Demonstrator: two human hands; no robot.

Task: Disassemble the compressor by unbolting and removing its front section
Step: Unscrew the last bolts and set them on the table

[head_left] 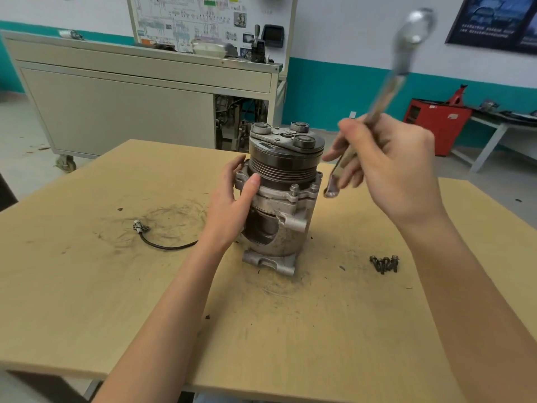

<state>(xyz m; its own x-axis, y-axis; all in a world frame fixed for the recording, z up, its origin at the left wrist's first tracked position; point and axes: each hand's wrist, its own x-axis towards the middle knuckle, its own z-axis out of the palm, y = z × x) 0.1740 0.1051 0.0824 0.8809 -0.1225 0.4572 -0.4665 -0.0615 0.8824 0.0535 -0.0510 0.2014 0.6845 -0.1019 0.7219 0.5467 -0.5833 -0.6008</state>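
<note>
Left hand (232, 205) holds the upright compressor (280, 199) on the counter (87, 286); right hand (389, 170) grips a blurred wrench (414, 27). Scuffed, grimy wood carries loose bolts (385, 263) and a cable (165, 244); wheeled cabinet (116, 112), teal-banded wall (334, 91) behind

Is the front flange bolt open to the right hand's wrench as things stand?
Probably yes. The right hand holds the wrench just right of the compressor; the bolt faces front, and the left hand grips the left side.
</note>
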